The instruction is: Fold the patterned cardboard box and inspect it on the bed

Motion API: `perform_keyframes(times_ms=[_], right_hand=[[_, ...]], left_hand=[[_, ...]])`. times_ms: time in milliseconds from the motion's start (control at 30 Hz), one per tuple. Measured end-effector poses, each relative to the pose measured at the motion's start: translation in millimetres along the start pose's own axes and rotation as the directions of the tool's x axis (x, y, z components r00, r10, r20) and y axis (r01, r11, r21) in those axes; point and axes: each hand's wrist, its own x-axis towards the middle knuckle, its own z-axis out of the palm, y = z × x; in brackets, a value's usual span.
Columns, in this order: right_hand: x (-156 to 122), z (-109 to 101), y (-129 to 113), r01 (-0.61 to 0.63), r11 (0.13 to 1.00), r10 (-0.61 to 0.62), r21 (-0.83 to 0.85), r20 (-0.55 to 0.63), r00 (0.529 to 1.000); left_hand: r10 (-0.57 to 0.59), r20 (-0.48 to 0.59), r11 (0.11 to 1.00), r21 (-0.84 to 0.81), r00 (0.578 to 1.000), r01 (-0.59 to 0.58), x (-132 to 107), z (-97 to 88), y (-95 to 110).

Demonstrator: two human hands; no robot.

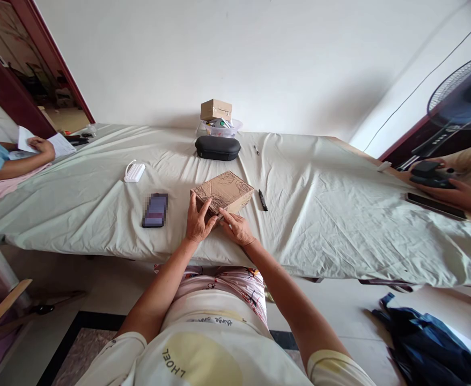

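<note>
A small brown cardboard box (227,188) with dark scribbled line drawings lies on the cloth-covered table in front of me, one corner towards me. My left hand (198,221) grips its near left side, fingers apart along the edge and thumb pointing to the near corner. My right hand (237,227) is at the near corner, its index finger reaching onto the box edge and the other fingers curled. Something small and pale shows between those fingers, too small to name. A black marker (263,200) lies just right of the box.
Left of the box are a phone (155,210) and a white power bank (134,172). Behind stand a black case (218,148) and a plastic basket (220,130) bearing another carton (216,110). People sit at both ends; one holds paper (60,143), the other a dark device (431,174).
</note>
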Motion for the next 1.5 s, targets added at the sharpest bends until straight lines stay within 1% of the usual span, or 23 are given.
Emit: perform_keyframes(times_ms=[100, 200, 233, 300, 367, 433, 500, 533, 600, 667, 733, 833, 933, 1000, 1100, 1167, 1267, 1400, 1500], right_hand=[[0.4, -1.1, 0.5, -0.037, 0.999, 0.037, 0.014, -0.008, 0.999], [1.1, -1.6, 2.2, -0.103, 0.995, 0.103, -0.001, -0.020, 0.994], [1.2, -1.9, 3.6, -0.138, 0.990, 0.137, -0.007, -0.037, 0.990], [0.5, -3.2, 8.2, -0.224, 0.974, 0.223, -0.005, -0.107, 0.969], [-1.4, -6.2, 15.5, -0.325, 0.945, 0.322, 0.020, -0.211, 0.923], [-4.1, -10.3, 24.2, -0.420, 0.906, 0.413, 0.050, -0.320, 0.853], [-6.7, -13.5, 32.3, -0.487, 0.871, 0.470, 0.071, -0.409, 0.782], [-7.8, -14.3, 35.6, -0.507, 0.859, 0.484, 0.074, -0.442, 0.755], [-9.2, -13.8, 40.6, -0.527, 0.847, 0.489, 0.069, -0.490, 0.722], [-10.1, -10.9, 44.1, -0.531, 0.844, 0.488, 0.075, -0.516, 0.704], [-11.0, -7.6, 46.8, -0.542, 0.834, 0.517, 0.106, -0.495, 0.699], [-12.9, -4.9, 49.8, -0.583, 0.802, 0.579, 0.125, -0.398, 0.711], [-14.9, -4.7, 50.8, -0.598, 0.798, 0.581, 0.071, -0.351, 0.734], [-16.1, -4.3, 50.6, -0.601, 0.799, 0.570, 0.016, -0.339, 0.749], [-17.3, -2.0, 50.6, -0.608, 0.790, 0.559, -0.075, -0.316, 0.766], [-18.0, -0.2, 51.4, -0.610, 0.786, 0.562, -0.102, -0.295, 0.773], [-19.0, 2.1, 53.6, -0.606, 0.792, 0.559, -0.079, -0.306, 0.770], [-19.9, 3.3, 56.4, -0.591, 0.805, 0.535, -0.052, -0.365, 0.761], [-18.4, 0.9, 56.7, -0.583, 0.813, 0.535, 0.002, -0.400, 0.744]], left_hand=[[0.048, 0.025, 0.999, 0.023, 0.999, -0.049, 0.2, 0.7, 0.4], [0.062, 0.008, 0.997, 0.037, 0.998, -0.062, 0.0, 3.4, -0.4], [0.066, 0.001, 0.997, 0.035, 0.998, -0.066, -0.1, 4.1, -0.6], [0.073, -0.005, 0.997, 0.017, 0.997, -0.073, 0.0, 4.5, -0.8], [0.068, 0.007, 0.998, -0.010, 0.998, -0.068, 0.2, 3.7, -1.0], [0.044, 0.041, 0.999, -0.025, 0.998, -0.043, 0.6, 2.2, -1.3], [0.013, 0.075, 1.000, -0.028, 0.997, -0.010, 0.9, 1.2, -2.0], [0.001, 0.083, 1.000, -0.030, 0.997, 0.002, 1.0, 1.0, -2.4], [-0.004, 0.076, 0.999, -0.042, 0.997, 0.007, 1.0, 1.3, -3.4], [0.004, 0.058, 0.998, -0.059, 0.998, 0.000, 0.9, 2.0, -4.6], [-0.006, 0.051, 0.998, -0.058, 0.999, 0.009, 0.7, 2.9, -5.6], [-0.033, 0.059, 0.999, -0.037, 0.998, 0.036, -0.2, 4.5, -6.0], [-0.019, 0.070, 1.000, -0.023, 0.997, 0.021, -2.3, 7.7, -5.2], [-0.036, 0.081, 0.999, 0.003, 0.996, 0.036, -3.5, 10.7, -4.9], [-0.143, 0.079, 0.989, 0.042, 0.987, 0.140, -3.8, 14.7, -6.1], [-0.214, 0.073, 0.976, 0.056, 0.974, 0.210, -3.1, 16.0, -7.8], [-0.252, 0.072, 0.967, 0.066, 0.965, 0.248, -2.4, 16.0, -10.4], [-0.252, 0.076, 0.968, 0.044, 0.965, 0.249, -3.5, 14.9, -12.2], [-0.247, 0.044, 0.969, 0.019, 0.968, 0.246, -4.0, 13.5, -12.5]])
